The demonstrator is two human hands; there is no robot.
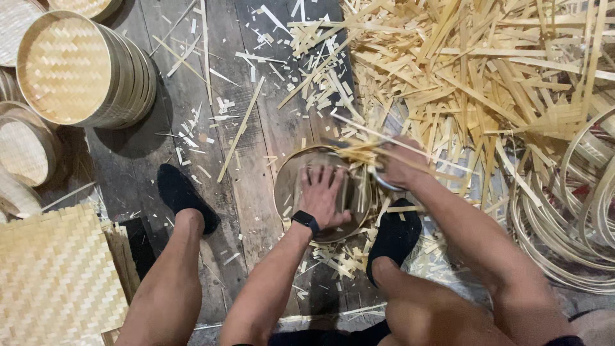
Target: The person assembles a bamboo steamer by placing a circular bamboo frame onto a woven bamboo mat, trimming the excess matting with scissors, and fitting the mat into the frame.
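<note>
My left hand [322, 194], with a black watch on the wrist, presses flat with spread fingers inside a round bamboo basket frame [286, 186] that lies on the wooden floor. My right hand [400, 163] is closed at the frame's right rim on a bunch of thin bamboo strips [362, 152] that stick out to the left over the frame. Whether it also holds a tool is hidden by blur. My feet in black socks rest on either side of the frame.
A large heap of bamboo strips [474, 77] covers the floor at the upper right. Bent bamboo hoops [576, 211] lie at the right. A stack of round woven baskets [83, 70] stands at the upper left, a square woven mat [54, 275] at the lower left.
</note>
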